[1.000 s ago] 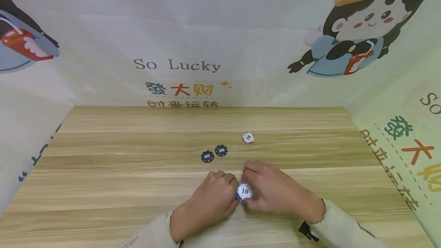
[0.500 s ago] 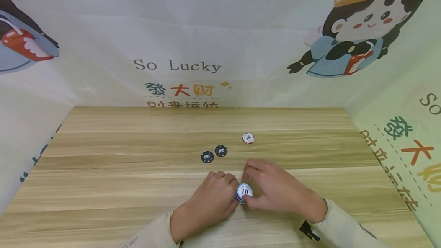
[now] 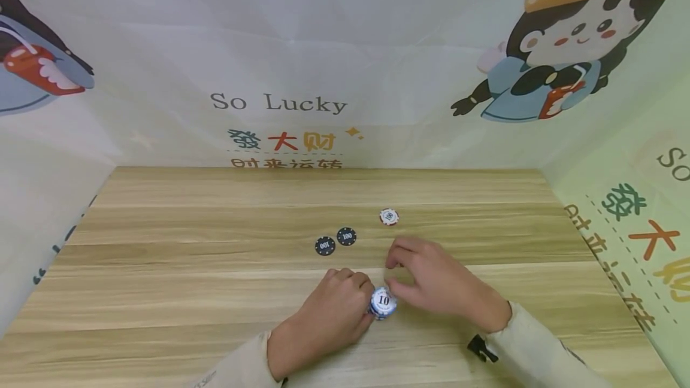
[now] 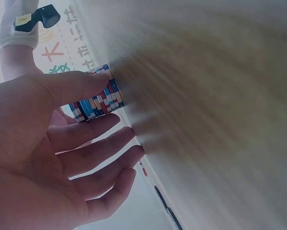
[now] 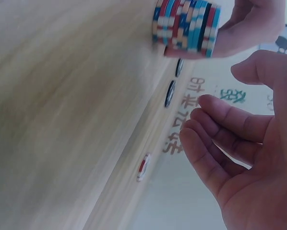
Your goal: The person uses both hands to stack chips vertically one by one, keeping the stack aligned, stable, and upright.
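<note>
A tall stack of poker chips [image 3: 383,302], topped by a white and blue one marked 10, stands upright on the wooden table. Its edges show red, blue, white and black layers in the left wrist view. My left hand [image 3: 334,304] steadies the stack from the left, thumb and index finger around its sides, the other fingers spread loosely. Just up and right of the stack is my right hand [image 3: 439,277]. Its fingers are loosely bent and hold nothing; in the right wrist view a gap separates them from the chips.
Two black chips [image 3: 324,246] marked 100 lie flat beyond the left hand. A white and red chip [image 3: 389,217] lies farther back. Printed cloth walls [image 3: 291,64] border the wooden table [image 3: 162,226] at the back and sides.
My right hand has come off the stack, moving up and slightly right, with its thumb leaving the top chip. The left hand and the loose chips have stayed in place.
</note>
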The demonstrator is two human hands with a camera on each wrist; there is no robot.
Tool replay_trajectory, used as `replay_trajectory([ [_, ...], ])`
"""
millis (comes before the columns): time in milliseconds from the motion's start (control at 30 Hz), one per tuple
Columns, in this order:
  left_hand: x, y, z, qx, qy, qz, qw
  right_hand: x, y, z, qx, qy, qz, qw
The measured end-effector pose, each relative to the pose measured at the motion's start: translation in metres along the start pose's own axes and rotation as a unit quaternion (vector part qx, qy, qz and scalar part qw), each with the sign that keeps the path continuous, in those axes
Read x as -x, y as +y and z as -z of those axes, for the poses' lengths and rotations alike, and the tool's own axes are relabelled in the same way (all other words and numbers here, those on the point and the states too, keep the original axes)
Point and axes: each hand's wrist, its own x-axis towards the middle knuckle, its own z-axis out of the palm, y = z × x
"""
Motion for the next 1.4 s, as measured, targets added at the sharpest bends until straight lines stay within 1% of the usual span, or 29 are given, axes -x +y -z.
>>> replay_trajectory([
  [200, 0.000, 0.002, 0.001, -0.005, -0.011, 0.002, 0.9999, -0.006, 0.018, -0.002, -0.013, 0.006, -0.004, 0.9999],
  [333, 0.000, 0.002, 0.002, -0.004, -0.016, 0.004, 0.9999, -0.011, 0.028, -0.003, -0.005, 0.007, -0.009, 0.9999],
  [700, 0.000, 0.002, 0.002, -0.008, -0.023, 0.004, 0.9997, -0.026, 0.052, -0.002, 0.013, 0.005, -0.048, 0.9987],
  [1000, 0.000, 0.001, 0.001, -0.009, -0.026, 0.004, 0.9996, -0.042, 0.064, 0.002, 0.032, -0.006, -0.097, 0.9948],
  [1200, 0.000, 0.002, 0.002, -0.014, -0.031, 0.005, 0.9994, -0.054, 0.070, 0.005, 0.035, -0.006, -0.093, 0.9950],
  [1267, 0.000, 0.002, 0.003, -0.016, -0.031, 0.003, 0.9994, -0.057, 0.072, 0.005, 0.038, -0.014, -0.094, 0.9947],
  [1400, 0.000, 0.002, 0.002, -0.018, -0.030, 0.001, 0.9994, -0.062, 0.075, 0.004, 0.039, -0.040, -0.108, 0.9926],
])
